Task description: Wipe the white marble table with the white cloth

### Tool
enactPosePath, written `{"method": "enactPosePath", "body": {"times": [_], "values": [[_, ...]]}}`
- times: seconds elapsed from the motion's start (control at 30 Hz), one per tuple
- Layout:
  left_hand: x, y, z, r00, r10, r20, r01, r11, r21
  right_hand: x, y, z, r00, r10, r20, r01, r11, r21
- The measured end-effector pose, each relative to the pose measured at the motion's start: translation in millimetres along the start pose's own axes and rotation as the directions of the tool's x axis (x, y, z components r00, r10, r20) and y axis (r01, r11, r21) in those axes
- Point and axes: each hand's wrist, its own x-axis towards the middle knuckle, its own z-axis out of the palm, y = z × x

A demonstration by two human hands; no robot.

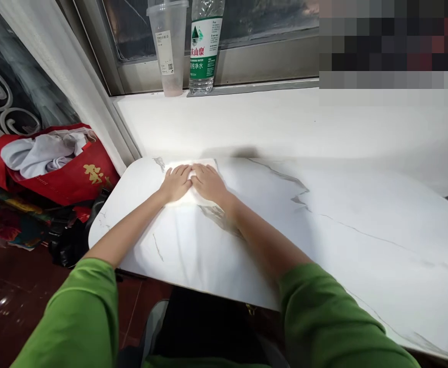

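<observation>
A pale, flat cloth or sheet lies near the back left of the white marbled table; its exact kind is hard to make out in the glare. My left hand rests flat on its left half with the fingers stretched out. On its right half lies my right hand, also flat. The two hands meet at the thumbs and index fingers in the middle. Both palms face down, and the hands cover much of the cloth.
On the window sill stand a lidded plastic cup and a water bottle. Left of the table is a red bag holding pale fabric, with a black bag below. A wall borders the table's back edge.
</observation>
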Motion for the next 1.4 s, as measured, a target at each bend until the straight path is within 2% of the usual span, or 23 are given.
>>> {"method": "enactPosePath", "body": {"times": [0.13, 0.3, 0.47, 0.63, 0.77, 0.9, 1.07, 1.27, 1.4], "values": [[47, -9, 2.8, 0.996, 0.09, -0.02, -0.09, 0.996, -0.014, 20, 22, 3, 0.993, 0.088, -0.074, -0.09, 0.996, -0.028], [78, -17, 8.7, 0.991, 0.132, -0.036, -0.133, 0.991, -0.028, 33, 34, -1, 0.987, 0.146, -0.072, -0.149, 0.988, -0.044], [91, -18, 11.0, 0.988, 0.143, -0.055, -0.145, 0.989, -0.038, 40, 41, -2, 0.982, 0.178, -0.064, -0.182, 0.981, -0.067], [86, -15, 9.7, 0.993, 0.11, -0.043, -0.111, 0.993, -0.032, 34, 42, 3, 0.986, 0.134, -0.095, -0.141, 0.987, -0.08], [69, -3, 7.7, 0.994, 0.102, -0.032, -0.103, 0.994, -0.033, 18, 35, -3, 0.988, 0.137, -0.068, -0.144, 0.984, -0.105], [40, 22, 6.7, 0.995, 0.101, -0.024, -0.102, 0.995, -0.014, -14, 26, -15, 0.99, 0.134, -0.033, -0.138, 0.981, -0.139], [-17, 65, 11.9, 0.993, 0.121, -0.011, -0.121, 0.992, 0.024, -77, 10, -36, 0.995, 0.101, 0.004, -0.099, 0.982, -0.163], [-95, 122, 23.7, 0.983, 0.163, -0.087, -0.157, 0.985, 0.075, -164, -19, -68, 0.996, 0.084, 0.039, -0.075, 0.98, -0.183], [-121, 145, 28.8, 0.968, 0.214, -0.129, -0.208, 0.976, 0.063, -198, -25, -82, 0.997, 0.061, 0.038, -0.053, 0.982, -0.181]]}}
